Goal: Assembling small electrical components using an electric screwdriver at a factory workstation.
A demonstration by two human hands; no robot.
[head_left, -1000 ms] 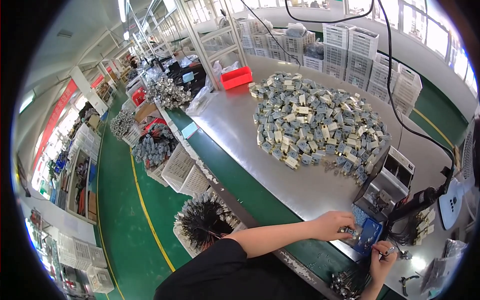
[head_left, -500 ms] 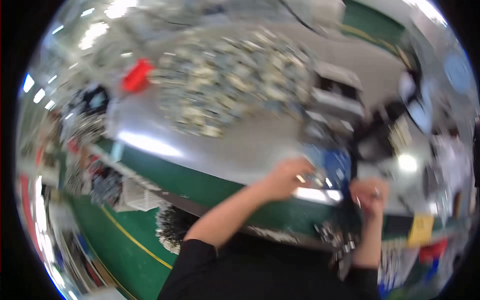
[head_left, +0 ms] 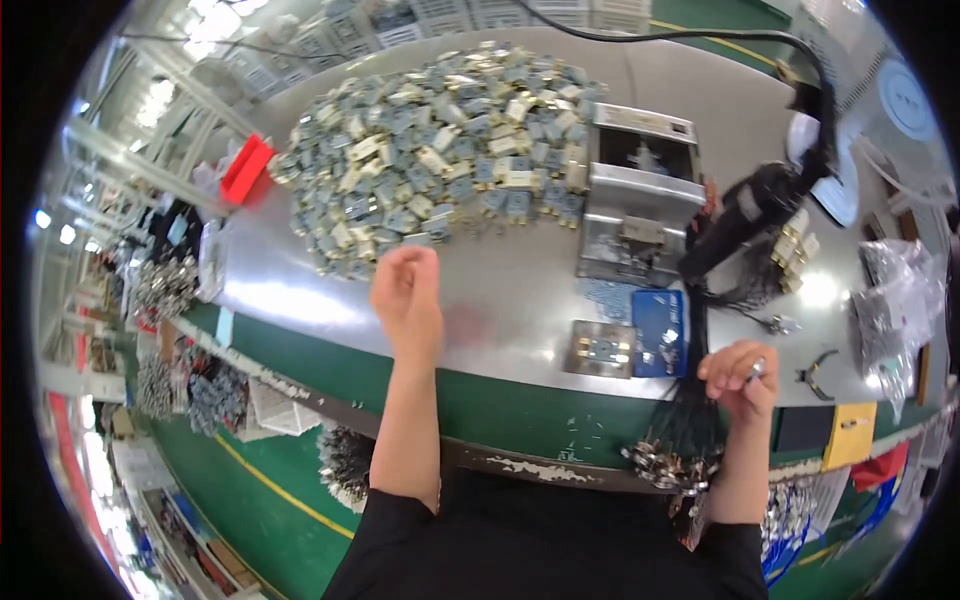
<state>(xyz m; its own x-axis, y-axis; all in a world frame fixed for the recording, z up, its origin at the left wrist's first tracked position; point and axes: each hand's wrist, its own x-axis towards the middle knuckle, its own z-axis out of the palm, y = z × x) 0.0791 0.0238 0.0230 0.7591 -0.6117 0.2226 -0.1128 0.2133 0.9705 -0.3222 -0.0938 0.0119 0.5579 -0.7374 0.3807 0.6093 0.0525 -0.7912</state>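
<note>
My left hand (head_left: pixel 408 290) is over the bench by the near edge of a big heap of small grey and cream block-shaped parts (head_left: pixel 430 160). Its fingers are curled in, and whatever they may hold is hidden. Further right, my right hand (head_left: pixel 740 378) is closed beside a hanging bundle of black cables (head_left: pixel 697 405) with shiny metal ends. A small silvery piece (head_left: pixel 756 369) shows at its fingers; whether it is a ring or a part I cannot tell. Between the hands, a square metal fixture plate (head_left: pixel 590 348) lies next to a blue tray (head_left: pixel 658 335).
Behind the fixture stands a metal bench device (head_left: pixel 642 195). A black jointed arm (head_left: pixel 745 215) reaches over beside it. Rightward lie pliers (head_left: pixel 818 376), a clear plastic bag (head_left: pixel 898 300) and a yellow card (head_left: pixel 850 435). A red bin (head_left: pixel 246 170) sits left of the heap.
My left hand has moved left and away from the fixture, to the heap's near edge. My right hand has stayed by the cable bundle. The earlier view is blurred.
</note>
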